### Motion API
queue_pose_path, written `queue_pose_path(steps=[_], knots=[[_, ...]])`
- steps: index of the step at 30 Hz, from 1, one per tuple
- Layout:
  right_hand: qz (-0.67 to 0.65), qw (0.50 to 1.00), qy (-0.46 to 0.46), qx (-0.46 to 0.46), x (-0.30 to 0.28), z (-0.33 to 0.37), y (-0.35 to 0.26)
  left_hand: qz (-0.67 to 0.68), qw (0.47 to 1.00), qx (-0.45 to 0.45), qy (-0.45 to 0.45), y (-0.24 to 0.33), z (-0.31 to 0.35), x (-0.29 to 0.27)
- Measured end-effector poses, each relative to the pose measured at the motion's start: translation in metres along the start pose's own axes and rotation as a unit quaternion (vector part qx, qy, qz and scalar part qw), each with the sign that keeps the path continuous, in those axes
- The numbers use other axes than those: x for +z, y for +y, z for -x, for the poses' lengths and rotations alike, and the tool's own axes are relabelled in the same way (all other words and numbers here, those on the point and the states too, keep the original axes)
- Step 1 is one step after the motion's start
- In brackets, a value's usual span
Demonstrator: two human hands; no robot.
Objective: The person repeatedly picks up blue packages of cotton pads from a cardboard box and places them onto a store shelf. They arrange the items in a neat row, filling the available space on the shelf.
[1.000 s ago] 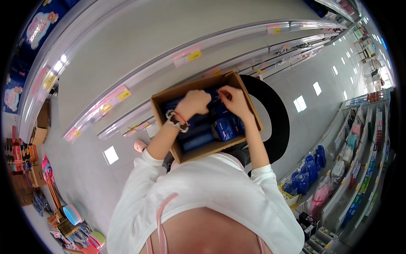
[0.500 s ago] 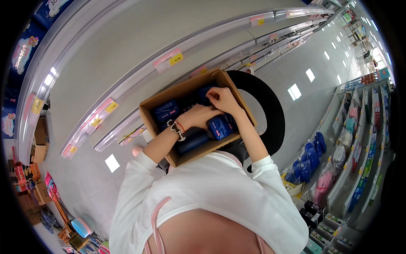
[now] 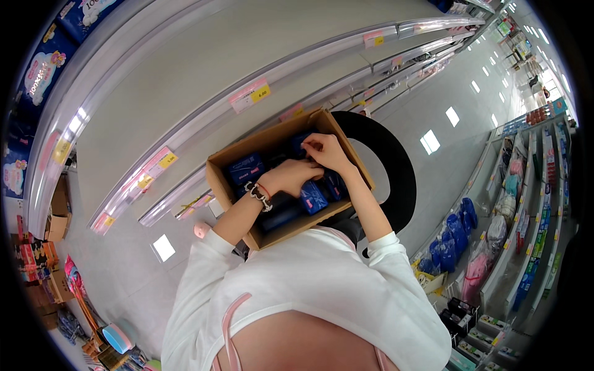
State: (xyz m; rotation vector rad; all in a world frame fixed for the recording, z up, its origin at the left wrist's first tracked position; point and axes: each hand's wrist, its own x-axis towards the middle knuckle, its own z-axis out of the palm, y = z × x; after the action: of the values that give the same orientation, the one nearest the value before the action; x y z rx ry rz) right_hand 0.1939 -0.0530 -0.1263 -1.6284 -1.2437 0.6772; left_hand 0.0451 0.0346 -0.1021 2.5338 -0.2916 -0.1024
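Note:
A brown cardboard box (image 3: 296,227) sits in front of my body with blue packs inside. My left hand (image 3: 296,175), with a dark-and-light beaded bracelet and a red string at the wrist, reaches into it. Its fingers curl over the upper end of a blue pack (image 3: 314,199); the fingertips are partly hidden. Beyond it, my right hand (image 3: 325,151) has its fingers bent together in a pinch beside a far blue pack (image 3: 297,144); anything between them is too small to make out. Another blue pack (image 3: 245,167) lies at the box's left.
Curved store shelves (image 3: 185,80) with price tags stand just ahead. A black round seat (image 3: 402,167) shows right of the box. At the right are racks with blue bagged goods (image 3: 455,232). Cartons (image 3: 59,213) and a light-blue basin (image 3: 117,338) stand left.
The box sits slightly lower in the picture. The blue pack under my left fingers has shifted a little toward me and left. My right hand stays pinched at the far side.

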Motion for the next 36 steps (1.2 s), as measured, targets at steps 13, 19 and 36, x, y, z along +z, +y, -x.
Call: queue_pose_path(steps=[13,19,36], knots=[[-0.357,0.907,-0.035,0.222,-0.009,-0.001,-0.003,0.442,0.858,-0.087,0.247,-0.009,0.033,-0.066],[-0.416,0.871,-0.061,0.255,-0.011,0.008,-0.029,0.480,0.742,-0.205,0.422,-0.021,0.034,-0.052],[-0.367,0.925,-0.092,0.043,-0.008,0.020,-0.118,0.353,0.816,-0.185,0.418,0.066,0.074,-0.096]])
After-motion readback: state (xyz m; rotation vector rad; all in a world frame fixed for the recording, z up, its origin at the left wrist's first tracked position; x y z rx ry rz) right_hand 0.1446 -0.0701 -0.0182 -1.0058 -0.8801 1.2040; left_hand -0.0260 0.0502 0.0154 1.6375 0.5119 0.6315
